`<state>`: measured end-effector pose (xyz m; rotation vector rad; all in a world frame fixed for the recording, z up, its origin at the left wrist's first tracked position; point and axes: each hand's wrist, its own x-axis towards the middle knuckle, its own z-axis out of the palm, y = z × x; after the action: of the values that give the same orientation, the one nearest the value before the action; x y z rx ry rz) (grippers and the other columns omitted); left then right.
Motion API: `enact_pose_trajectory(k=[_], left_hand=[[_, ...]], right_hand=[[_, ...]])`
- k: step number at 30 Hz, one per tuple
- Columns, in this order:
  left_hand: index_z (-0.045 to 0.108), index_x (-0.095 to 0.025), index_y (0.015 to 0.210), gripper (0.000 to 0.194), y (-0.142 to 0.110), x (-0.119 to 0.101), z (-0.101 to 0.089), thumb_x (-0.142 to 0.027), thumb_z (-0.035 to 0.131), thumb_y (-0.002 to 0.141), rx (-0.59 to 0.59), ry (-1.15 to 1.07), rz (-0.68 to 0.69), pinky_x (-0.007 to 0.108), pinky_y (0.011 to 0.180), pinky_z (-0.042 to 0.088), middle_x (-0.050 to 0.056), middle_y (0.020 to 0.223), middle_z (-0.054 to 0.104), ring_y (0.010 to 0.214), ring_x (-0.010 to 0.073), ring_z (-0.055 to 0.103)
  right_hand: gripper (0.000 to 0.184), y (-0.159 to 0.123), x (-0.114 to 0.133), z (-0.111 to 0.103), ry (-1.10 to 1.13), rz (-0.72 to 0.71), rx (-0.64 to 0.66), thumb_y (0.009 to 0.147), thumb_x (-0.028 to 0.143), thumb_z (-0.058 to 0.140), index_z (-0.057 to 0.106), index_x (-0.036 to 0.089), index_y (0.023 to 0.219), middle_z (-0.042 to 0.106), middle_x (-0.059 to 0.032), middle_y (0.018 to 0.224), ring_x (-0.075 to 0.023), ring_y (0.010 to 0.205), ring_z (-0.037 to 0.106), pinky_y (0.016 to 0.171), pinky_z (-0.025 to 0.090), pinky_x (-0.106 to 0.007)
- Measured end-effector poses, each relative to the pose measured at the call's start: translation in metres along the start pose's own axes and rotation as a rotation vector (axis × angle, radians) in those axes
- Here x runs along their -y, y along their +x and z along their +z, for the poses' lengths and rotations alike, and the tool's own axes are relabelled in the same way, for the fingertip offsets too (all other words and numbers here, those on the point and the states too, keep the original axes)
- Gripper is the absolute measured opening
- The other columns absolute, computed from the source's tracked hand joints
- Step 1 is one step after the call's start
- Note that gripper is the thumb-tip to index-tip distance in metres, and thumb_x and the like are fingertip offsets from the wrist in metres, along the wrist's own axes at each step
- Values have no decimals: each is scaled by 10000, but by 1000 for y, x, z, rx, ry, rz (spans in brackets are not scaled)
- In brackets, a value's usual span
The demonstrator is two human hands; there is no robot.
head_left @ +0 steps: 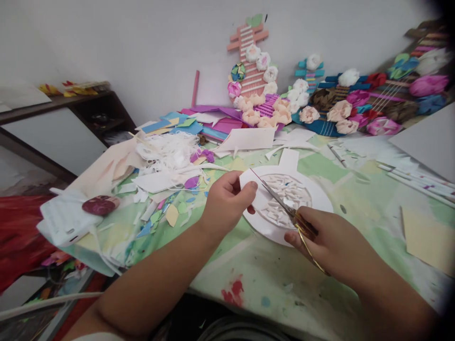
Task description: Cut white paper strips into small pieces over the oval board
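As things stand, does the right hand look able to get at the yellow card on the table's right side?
Probably not straight away: the right hand is holding scissors, though nothing seems to stand between it and the yellow card.

Shows 1 left hand (228, 198), 1 right hand (330, 239), 1 pair of scissors (287, 206), 1 held paper piece (245, 179) and 1 round white cutout (322, 190). Includes 1 pink guitar-shaped craft (248, 56), 1 leaning pink rod (195, 88), 1 dark red oval object (100, 205), 1 string tangle (170, 149) and 1 cabinet (53, 141).

the left grip (229, 199) pinches white paper (245, 178); the right grip (325, 239) holds gold-handled scissors (292, 214).
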<state>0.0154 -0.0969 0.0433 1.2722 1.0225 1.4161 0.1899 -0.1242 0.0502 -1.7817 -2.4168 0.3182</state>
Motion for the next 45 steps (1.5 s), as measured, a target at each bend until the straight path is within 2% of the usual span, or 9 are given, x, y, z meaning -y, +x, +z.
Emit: enact_pose_trajectory(k=[5,10,14,20,32,36,40,45], left_hand=[[546,-156,699,76,-1,-3,-1,-227,518,701,115,-23,11,186,425,409,-36,516,508,439,65,484],[561,-148,716,104,-4,-6,3,-246,532,696,283,-30,-104,198,490,446,-13,561,553,497,81,525],[563,-146,726,125,-6,-7,5,-262,525,702,251,6,-132,207,490,454,-10,564,557,495,89,534],[549,-148,684,101,-7,-10,4,-237,512,713,198,28,-91,194,477,437,-21,534,543,481,82,522],[578,-172,724,102,-12,-7,4,-256,521,711,80,81,-44,168,463,386,-34,535,533,501,65,483],[549,-152,630,138,-11,-6,4,-263,523,707,76,57,-54,168,470,386,-31,537,531,505,63,482],[541,-151,650,131,-10,-6,3,-262,515,715,109,31,-69,166,467,384,-42,512,507,486,57,476],[541,-149,659,139,-9,-10,1,-272,505,713,116,148,-62,188,498,394,-32,541,514,512,72,492]], right_hand=[[324,-3,0,1,-83,30,-41,698,513,390,385,204,599,481,14,537,-122,477,406,431,198,-216],[306,-7,-1,2,-178,52,-83,706,508,380,420,204,692,517,-2,576,-144,491,443,432,194,-221],[316,-9,-2,3,-238,48,-110,708,513,375,425,202,702,546,-20,610,-165,526,481,438,198,-229],[350,-10,-2,5,-274,27,-130,706,547,351,419,204,724,561,-25,633,-189,532,518,424,200,-236],[335,-11,8,11,-373,52,-100,750,491,315,419,195,632,522,-25,490,-180,413,500,383,117,-236],[336,-10,8,12,-397,39,-111,768,474,306,422,196,620,528,-30,485,-179,410,500,387,104,-241],[335,-10,8,13,-370,44,-101,775,472,297,424,201,624,533,-28,497,-176,426,496,392,114,-237],[369,-8,4,8,-255,96,-75,706,566,344,422,215,626,483,3,476,-143,404,428,381,165,-222]])
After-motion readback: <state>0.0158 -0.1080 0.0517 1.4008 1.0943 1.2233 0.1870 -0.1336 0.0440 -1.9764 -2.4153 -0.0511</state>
